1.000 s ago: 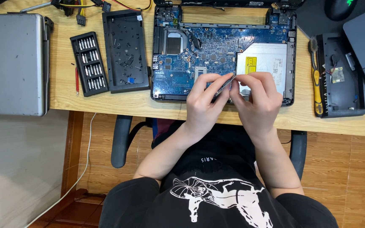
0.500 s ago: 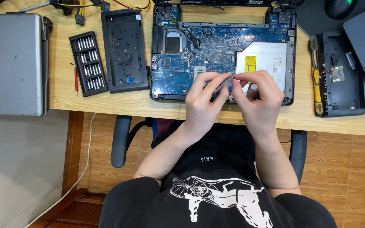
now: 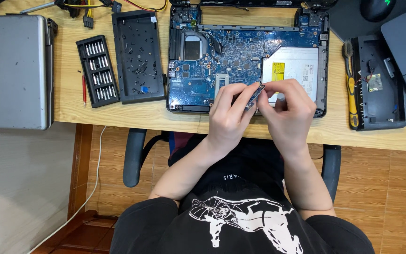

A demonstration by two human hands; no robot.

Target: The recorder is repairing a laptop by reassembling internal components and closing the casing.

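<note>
An opened laptop base [image 3: 245, 56] lies on the wooden desk, its blue circuit board bare and a silver optical drive [image 3: 293, 70] at the right. Over its front edge, both my hands pinch a small flat dark module [image 3: 255, 96], held on edge and tilted. My left hand [image 3: 229, 117] grips its lower end and side. My right hand [image 3: 287, 110] grips its upper end with thumb and fingertips. The part of the laptop under my hands is hidden.
A black bit-set case [image 3: 97, 70] and a black cover panel [image 3: 138, 56] holding loose screws lie left of the laptop. A closed grey laptop [image 3: 12, 70] is far left. A black tray with a yellow tool [image 3: 377, 84] sits right. Cables lie along the back edge.
Both hands have shifted slightly and turned the small module between the fingers; it stays above the laptop's front edge. Nothing else on the desk moved.
</note>
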